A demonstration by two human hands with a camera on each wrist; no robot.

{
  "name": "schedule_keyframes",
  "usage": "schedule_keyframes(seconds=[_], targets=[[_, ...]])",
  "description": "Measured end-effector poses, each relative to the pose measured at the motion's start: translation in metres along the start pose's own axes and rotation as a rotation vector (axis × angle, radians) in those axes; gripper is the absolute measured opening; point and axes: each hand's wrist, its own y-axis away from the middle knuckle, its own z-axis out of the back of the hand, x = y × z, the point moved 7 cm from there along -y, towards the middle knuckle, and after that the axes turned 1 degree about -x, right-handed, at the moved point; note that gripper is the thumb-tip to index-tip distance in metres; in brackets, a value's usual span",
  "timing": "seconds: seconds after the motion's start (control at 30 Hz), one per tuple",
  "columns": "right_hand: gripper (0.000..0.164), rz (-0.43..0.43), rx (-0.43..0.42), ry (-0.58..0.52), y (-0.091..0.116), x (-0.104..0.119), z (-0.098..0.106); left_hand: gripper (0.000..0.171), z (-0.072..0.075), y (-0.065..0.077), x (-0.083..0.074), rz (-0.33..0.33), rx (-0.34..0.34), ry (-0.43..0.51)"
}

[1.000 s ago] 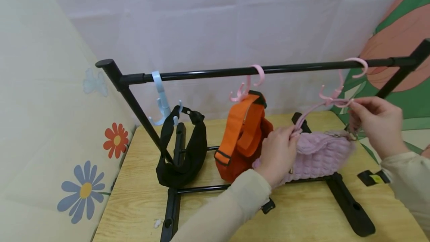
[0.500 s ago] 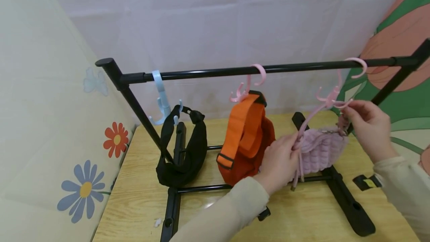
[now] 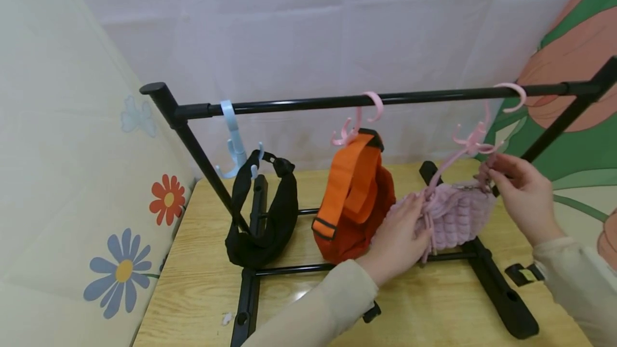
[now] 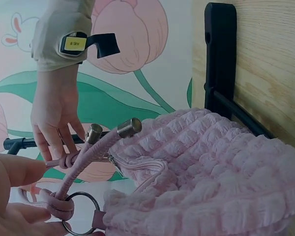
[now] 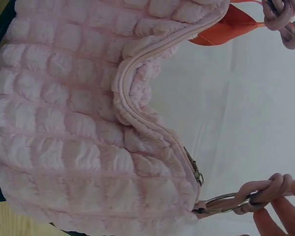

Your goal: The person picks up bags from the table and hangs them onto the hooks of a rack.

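Observation:
A quilted pink handbag [image 3: 458, 216] hangs at the right end of the rack, its thin strap [image 3: 448, 165] running over a pink hook [image 3: 476, 139]. My right hand [image 3: 526, 193] pinches the strap by the knot [image 5: 268, 191] at its right end, beside a metal ring. At the other end, my left hand [image 3: 396, 242] lies by the left knot [image 4: 61, 205]. Its thumb and fingers [image 4: 19, 169] stand apart there; contact with the knot is unclear. The bag's zipper [image 5: 137, 108] sags in the middle.
A black rail [image 3: 308, 104] carries another pink hook [image 3: 346, 133] with an orange bag [image 3: 354, 202], close to my left hand. Farther left, a black bag [image 3: 277, 229] hangs from a blue hook [image 3: 235, 146]. The rack's black feet [image 3: 503, 296] stand on the wooden table [image 3: 424, 315].
The handbag and hook have swung slightly left. My right hand has moved left and down along the strap end. My left hand's fingers have loosened from around the left knot.

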Motion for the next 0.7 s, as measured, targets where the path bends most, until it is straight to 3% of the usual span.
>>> schedule_keyframes(seconds=[0.37, 0.7], targets=[[0.037, 0.005, -0.018, 0.037, 0.010, -0.005, -0.003, 0.067, -0.001, 0.011, 0.013, 0.020, 0.039, 0.097], [0.029, 0.008, 0.011, -0.037, 0.019, 0.000, -0.010, 0.065, 0.007, 0.028, 0.029, 0.052, 0.045, 0.123]])
